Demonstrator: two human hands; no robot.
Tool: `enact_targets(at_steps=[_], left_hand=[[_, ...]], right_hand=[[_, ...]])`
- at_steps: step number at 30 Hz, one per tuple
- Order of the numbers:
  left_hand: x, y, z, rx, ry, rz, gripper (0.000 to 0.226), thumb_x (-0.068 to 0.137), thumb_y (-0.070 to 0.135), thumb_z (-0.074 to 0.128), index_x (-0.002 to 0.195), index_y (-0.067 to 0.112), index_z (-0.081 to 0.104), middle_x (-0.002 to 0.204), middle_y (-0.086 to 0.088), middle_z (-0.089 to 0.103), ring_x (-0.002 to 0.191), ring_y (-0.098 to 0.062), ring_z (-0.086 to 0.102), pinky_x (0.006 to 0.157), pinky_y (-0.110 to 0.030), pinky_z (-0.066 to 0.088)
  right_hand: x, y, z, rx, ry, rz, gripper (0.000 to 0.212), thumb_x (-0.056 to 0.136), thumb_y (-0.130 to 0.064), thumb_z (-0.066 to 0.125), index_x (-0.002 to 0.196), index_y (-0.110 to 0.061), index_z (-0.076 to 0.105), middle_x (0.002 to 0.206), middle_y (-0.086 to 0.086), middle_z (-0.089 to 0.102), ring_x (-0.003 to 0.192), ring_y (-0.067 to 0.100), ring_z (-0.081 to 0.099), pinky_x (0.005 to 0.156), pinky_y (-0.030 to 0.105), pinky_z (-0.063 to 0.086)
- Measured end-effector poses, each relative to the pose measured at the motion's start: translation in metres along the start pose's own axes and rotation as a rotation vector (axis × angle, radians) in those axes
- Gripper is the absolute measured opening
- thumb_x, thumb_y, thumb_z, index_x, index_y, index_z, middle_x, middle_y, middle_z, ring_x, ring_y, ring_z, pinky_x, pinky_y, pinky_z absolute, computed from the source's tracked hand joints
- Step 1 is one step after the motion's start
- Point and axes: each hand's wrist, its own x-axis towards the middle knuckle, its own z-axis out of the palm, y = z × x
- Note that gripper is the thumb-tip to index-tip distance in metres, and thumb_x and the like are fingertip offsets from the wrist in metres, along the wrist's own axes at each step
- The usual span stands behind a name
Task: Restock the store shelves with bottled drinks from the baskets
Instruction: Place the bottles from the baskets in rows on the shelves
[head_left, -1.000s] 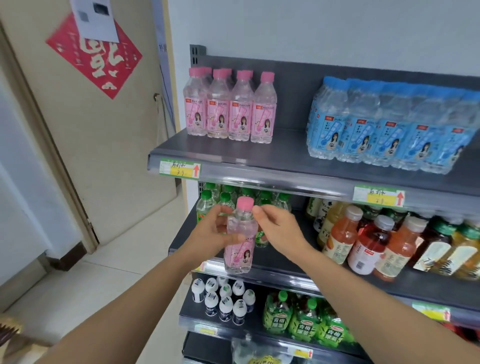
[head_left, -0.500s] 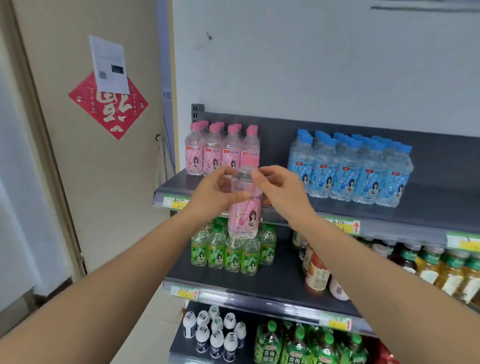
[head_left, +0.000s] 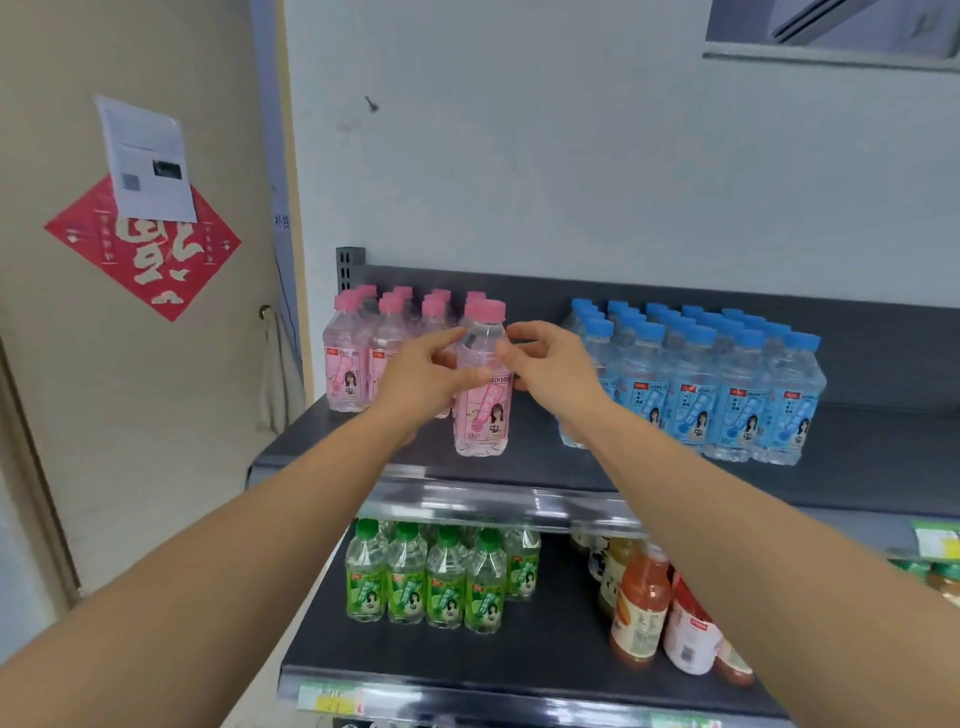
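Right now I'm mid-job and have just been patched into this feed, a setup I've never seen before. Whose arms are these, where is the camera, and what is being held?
There is no machine here. These are a person's two bare arms, filmed by one wide-angle camera worn on their head that looks forward and down, so there is only this one view.

The left hand grips the body of a pink-capped bottle, and the right hand pinches it near the shoulder. The bottle is upright with its base at the top shelf. I cannot tell whether it is fully set down.

On that shelf, matching pink bottles stand to the left and blue-capped bottles to the right. The shelf below holds green-capped bottles and orange drinks.
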Motion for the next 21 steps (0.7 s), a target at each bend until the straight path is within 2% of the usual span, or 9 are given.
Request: enact_targets(at_steps=[4, 10, 17, 21], left_hand=[[0.019, -0.021, -0.001, 0.037, 0.059, -0.053, 0.07, 0.069, 0.024, 0.085, 0.128, 0.014, 0.05, 0.099, 0.002, 0.059, 0.097, -0.02, 0.063, 0.086, -0.042, 0.056], [0.043, -0.042, -0.002, 0.057, 0.063, -0.054, 0.051, 0.069, 0.023, 0.085, 0.11, 0.013, 0.056, 0.105, -0.002, 0.062, 0.101, -0.021, 0.062, 0.091, -0.042, 0.053], [0.055, -0.047, 0.003, 0.093, 0.056, -0.044, 0.054, 0.072, 0.022, 0.083, 0.118, 0.01, 0.056, 0.102, 0.003, 0.058, 0.098, -0.017, 0.059, 0.093, -0.042, 0.052], [0.057, -0.046, 0.006, 0.215, 0.067, -0.004, 0.056, 0.077, 0.025, 0.079, 0.125, 0.008, 0.056, 0.114, -0.005, 0.062, 0.095, -0.013, 0.054, 0.089, -0.03, 0.048]], right_hand=[[0.02, 0.023, 0.018, -0.033, 0.006, 0.052, 0.03, 0.09, -0.022, 0.066, 0.119, -0.014, 0.063, 0.11, 0.008, 0.068, 0.1, 0.02, 0.066, 0.092, 0.044, 0.054], [0.041, 0.038, 0.034, -0.048, 0.056, 0.076, 0.027, 0.089, -0.02, 0.068, 0.115, -0.017, 0.064, 0.107, 0.005, 0.068, 0.098, 0.018, 0.066, 0.09, 0.042, 0.055], [0.047, 0.041, 0.037, -0.081, 0.099, 0.078, 0.027, 0.091, -0.018, 0.065, 0.118, -0.016, 0.062, 0.109, 0.004, 0.068, 0.097, 0.017, 0.065, 0.087, 0.038, 0.057], [0.049, 0.04, 0.04, -0.132, 0.122, 0.081, 0.028, 0.091, -0.02, 0.064, 0.119, -0.017, 0.062, 0.111, 0.002, 0.067, 0.098, 0.017, 0.064, 0.088, 0.039, 0.056]])
